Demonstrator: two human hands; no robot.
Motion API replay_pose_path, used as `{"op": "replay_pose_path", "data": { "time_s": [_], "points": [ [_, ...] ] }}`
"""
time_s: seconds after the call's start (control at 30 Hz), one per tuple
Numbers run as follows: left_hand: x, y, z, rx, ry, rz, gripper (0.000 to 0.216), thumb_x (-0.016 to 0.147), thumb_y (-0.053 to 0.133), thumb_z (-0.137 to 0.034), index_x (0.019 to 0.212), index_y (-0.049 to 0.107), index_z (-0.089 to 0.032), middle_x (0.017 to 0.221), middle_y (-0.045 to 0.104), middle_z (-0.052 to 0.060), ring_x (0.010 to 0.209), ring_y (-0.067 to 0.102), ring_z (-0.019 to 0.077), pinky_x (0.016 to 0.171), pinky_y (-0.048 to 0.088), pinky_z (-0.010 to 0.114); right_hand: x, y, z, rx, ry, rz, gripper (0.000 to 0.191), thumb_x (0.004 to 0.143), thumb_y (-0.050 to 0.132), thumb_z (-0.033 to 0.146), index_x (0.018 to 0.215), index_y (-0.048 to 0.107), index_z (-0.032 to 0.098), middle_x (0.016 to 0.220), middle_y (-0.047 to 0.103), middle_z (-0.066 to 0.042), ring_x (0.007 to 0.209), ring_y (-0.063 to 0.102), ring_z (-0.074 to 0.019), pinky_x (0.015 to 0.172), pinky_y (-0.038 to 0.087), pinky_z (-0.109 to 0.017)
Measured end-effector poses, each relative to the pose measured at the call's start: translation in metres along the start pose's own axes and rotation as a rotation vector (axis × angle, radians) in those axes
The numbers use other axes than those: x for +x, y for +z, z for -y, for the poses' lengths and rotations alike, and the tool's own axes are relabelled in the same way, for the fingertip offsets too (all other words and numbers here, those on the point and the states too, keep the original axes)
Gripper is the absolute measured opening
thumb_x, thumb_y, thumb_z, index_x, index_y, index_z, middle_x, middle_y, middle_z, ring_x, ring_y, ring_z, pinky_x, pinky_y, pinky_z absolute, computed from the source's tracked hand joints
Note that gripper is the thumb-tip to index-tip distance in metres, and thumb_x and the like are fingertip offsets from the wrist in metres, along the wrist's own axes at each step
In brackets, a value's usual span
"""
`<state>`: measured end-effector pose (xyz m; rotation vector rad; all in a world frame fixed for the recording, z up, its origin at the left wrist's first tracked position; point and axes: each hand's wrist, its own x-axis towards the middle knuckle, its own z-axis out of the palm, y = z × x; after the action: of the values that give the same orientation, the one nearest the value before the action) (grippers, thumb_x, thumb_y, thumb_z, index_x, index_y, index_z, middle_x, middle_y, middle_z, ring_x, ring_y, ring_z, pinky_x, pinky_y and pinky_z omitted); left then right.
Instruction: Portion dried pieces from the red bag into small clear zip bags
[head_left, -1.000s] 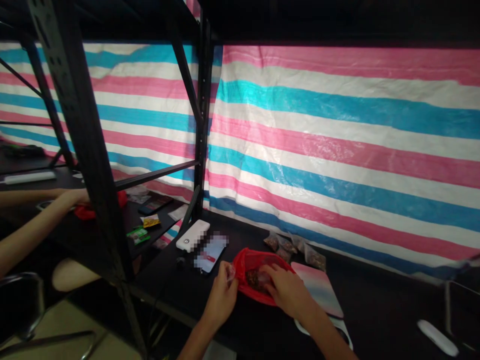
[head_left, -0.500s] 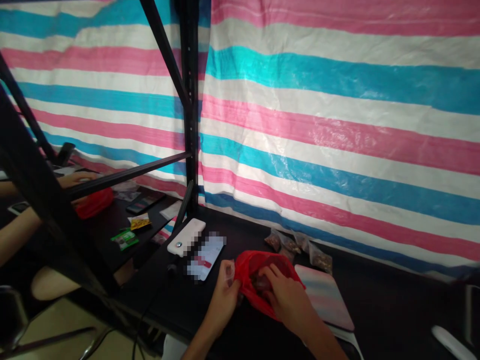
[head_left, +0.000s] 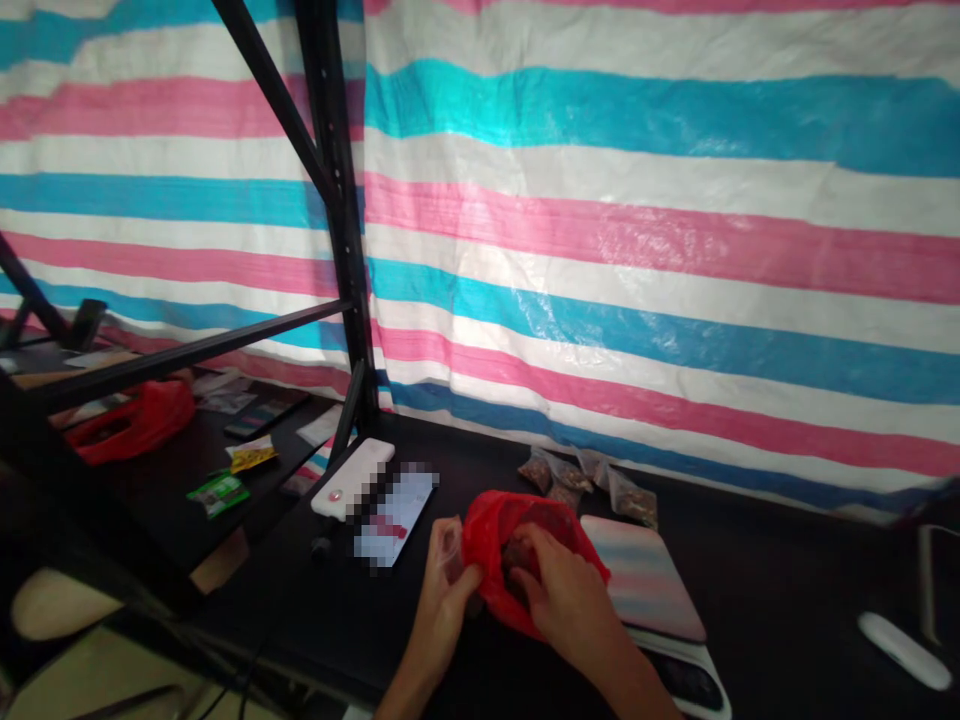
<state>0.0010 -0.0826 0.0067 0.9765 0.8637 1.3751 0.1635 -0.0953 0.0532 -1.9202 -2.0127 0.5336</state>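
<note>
A red plastic bag stands on the black table with its mouth open, dark brown contents inside. My right hand reaches into that mouth, its fingers curled down at the contents; what they grip is hidden. At the bag's left side, my left hand is closed on a small clear plastic bag, thumb near the red rim. Right of the red bag lies a digital scale with a shiny plate, its dark display at the near end. Several filled clear bags lie behind.
On the left lie a white power bank and a phone. A black metal frame divides this table from a neighbouring one with another red bag and small packets. A white object lies far right. Striped sheeting hangs behind.
The view has shifted slightly to the right. My right hand's fingers have moved a little within the red bag. My left hand keeps its hold on the clear bag.
</note>
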Motion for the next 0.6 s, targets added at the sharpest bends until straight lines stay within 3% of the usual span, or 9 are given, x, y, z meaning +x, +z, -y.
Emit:
{"op": "replay_pose_path", "data": {
  "time_s": [0.17, 0.33, 0.47, 0.6],
  "points": [
    [0.001, -0.015, -0.004, 0.091, 0.13, -0.167, 0.035, 0.08, 0.071, -0.045, 0.102, 0.056, -0.022, 0.1, 0.064, 0.002, 0.099, 0.062, 0.0214, 0.09, 0.048, 0.031, -0.003, -0.004, -0.004, 0.115, 0.023, -0.08, 0.031, 0.088, 0.057, 0.017, 0.117, 0.06, 0.026, 0.116, 0.074, -0.003, 0.112, 0.067, -0.0237, 0.089, 0.045, -0.034],
    [-0.018, -0.017, -0.035, 0.39, 0.3, -0.402, 0.035, 0.094, 0.056, -0.05, 0.115, 0.056, -0.023, 0.118, 0.063, 0.008, 0.118, 0.059, 0.0237, 0.102, 0.044, 0.036, -0.007, -0.006, -0.011, 0.247, -0.028, -0.147, 0.032, 0.088, 0.054, 0.022, 0.119, 0.061, 0.024, 0.122, 0.071, -0.006, 0.112, 0.066, -0.0238, 0.097, 0.047, -0.037],
    [-0.036, 0.01, -0.057, 0.575, 0.36, -0.194, 0.033, 0.097, 0.053, -0.043, 0.122, 0.058, -0.023, 0.118, 0.067, 0.01, 0.108, 0.064, 0.0235, 0.095, 0.05, 0.034, -0.01, -0.007, -0.015, 0.348, -0.055, -0.238, 0.033, 0.088, 0.055, 0.028, 0.119, 0.063, 0.023, 0.122, 0.07, -0.008, 0.114, 0.065, -0.0249, 0.102, 0.047, -0.039],
    [-0.02, 0.025, -0.055, 0.716, 0.2, 0.202, 0.016, 0.098, 0.05, -0.034, 0.106, 0.061, -0.025, 0.093, 0.073, 0.003, 0.081, 0.067, 0.0181, 0.073, 0.049, 0.026, -0.009, -0.018, -0.016, 0.413, -0.064, -0.291, 0.032, 0.088, 0.053, 0.031, 0.118, 0.063, 0.024, 0.121, 0.07, -0.008, 0.114, 0.065, -0.0256, 0.103, 0.048, -0.041]
  ]
}}
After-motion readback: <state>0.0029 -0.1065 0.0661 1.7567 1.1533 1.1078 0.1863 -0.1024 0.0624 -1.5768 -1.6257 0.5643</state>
